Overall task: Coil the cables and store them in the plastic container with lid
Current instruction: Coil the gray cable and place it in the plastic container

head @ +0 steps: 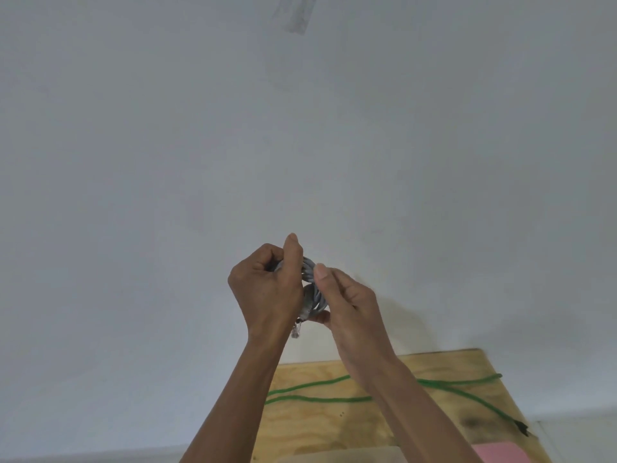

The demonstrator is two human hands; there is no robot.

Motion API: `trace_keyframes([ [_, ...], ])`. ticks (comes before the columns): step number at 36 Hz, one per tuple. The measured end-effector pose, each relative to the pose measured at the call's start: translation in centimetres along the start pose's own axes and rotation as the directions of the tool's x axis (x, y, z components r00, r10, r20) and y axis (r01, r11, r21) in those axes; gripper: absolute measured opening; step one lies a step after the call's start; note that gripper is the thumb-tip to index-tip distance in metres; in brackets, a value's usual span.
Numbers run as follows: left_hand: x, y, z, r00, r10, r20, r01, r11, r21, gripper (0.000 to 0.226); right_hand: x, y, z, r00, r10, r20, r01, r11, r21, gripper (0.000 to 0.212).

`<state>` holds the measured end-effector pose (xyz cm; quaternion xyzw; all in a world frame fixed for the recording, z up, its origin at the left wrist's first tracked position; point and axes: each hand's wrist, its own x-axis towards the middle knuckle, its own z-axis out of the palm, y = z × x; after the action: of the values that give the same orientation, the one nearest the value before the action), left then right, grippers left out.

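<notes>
Above the plywood board (pixel 334 429), both hands (pixel 300 295) clutch a coiled grey cable (pixel 312 279).

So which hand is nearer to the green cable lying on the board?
The right hand. Both hands are raised above the green cable, gripping the grey cable coil, but the right one sits over the board, while the left hand is further off to the left.

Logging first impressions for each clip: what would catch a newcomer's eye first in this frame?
Two bare hands raised mid-frame against a plain pale wall: the left hand and right hand both grip a small grey coiled cable, a clear plug dangling beneath it. Lower right, a green cable lies uncoiled in long loops across a plywood board, with a pink object at the bottom edge.
</notes>
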<state>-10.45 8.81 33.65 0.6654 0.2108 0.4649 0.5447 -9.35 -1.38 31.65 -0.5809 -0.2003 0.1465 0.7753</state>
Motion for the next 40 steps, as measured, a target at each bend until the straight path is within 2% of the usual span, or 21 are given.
trace_keyframes([
  [2,0.2,0.1,0.0,1.0,-0.008,-0.018,0.008,1.0,-0.015,0.045,-0.1,0.1,0.1,1.0,-0.022,-0.013,0.022,0.999,-0.027,0.02],
  [7,0.8,0.0,-0.3,0.998,-0.063,0.01,0.064,0.995,-0.079,0.044,-0.1,0.6,-0.2,0.998,-0.069,0.008,0.07,0.991,-0.112,0.023],
  [11,0.7,0.0,-0.5,0.998,-0.055,0.028,0.057,0.995,-0.081,0.045,0.1,0.5,-0.2,0.995,-0.092,0.033,0.097,0.975,-0.198,0.021],
  [16,0.6,-0.1,-0.7,0.999,-0.05,0.014,0.051,0.995,-0.083,0.045,-0.5,0.6,0.1,0.993,-0.105,0.062,0.113,0.981,-0.159,0.025],
  [21,0.6,-0.5,-1.0,1.0,-0.024,0.014,0.025,0.998,-0.053,0.045,-0.9,0.6,1.1,0.984,-0.126,-0.126,0.115,0.989,-0.091,0.018],
  [24,0.5,-1.1,-1.2,0.999,-0.034,0.015,0.034,0.998,-0.046,0.045,-0.6,0.8,1.1,0.987,-0.072,-0.147,0.067,0.997,-0.035,0.013],
  [27,0.4,-1.6,-1.6,0.999,-0.037,0.032,0.038,0.998,-0.043,0.045,-0.6,0.6,0.4,0.995,0.005,-0.095,-0.006,1.0,-0.011,0.01],
  [34,-0.4,-3.5,-2.1,0.985,-0.085,0.153,0.087,0.996,-0.01,0.048,-1.3,1.3,-0.8,0.998,0.052,-0.029,-0.056,0.987,-0.147,0.006],
  [40,-1.9,-4.3,-2.1,0.975,-0.119,0.188,0.118,0.993,0.017,0.048,-2.0,1.8,-1.8,0.997,0.075,-0.01,-0.075,0.971,-0.227,0.018],
])
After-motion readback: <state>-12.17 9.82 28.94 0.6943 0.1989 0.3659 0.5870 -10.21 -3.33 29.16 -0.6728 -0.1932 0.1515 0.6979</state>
